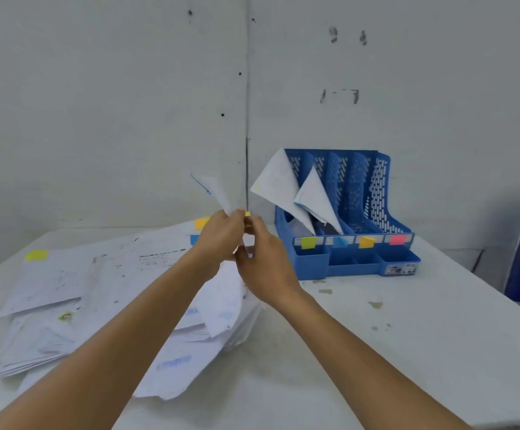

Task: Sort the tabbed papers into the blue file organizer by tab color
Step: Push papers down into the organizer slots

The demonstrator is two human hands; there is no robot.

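Fingers [237, 216] of L hand [220, 238] and R hand [265, 265] pinch a thin, floppy sheet [218, 190] near its yellow tab [247, 213], above the paper pile [66, 290] on the tabletop [407, 336]. Probably best: keep it taut, slide edge-first into the perforated plastic organizer [376, 193], leftmost slot w/ yellow label [308, 242].

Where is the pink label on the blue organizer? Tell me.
In the head view, the pink label sits on the front rail of the blue organizer, at the rightmost slot, just right of the orange label.

Even, soft, cool daylight; faint shadows, overall softness, wide-angle edge bending.
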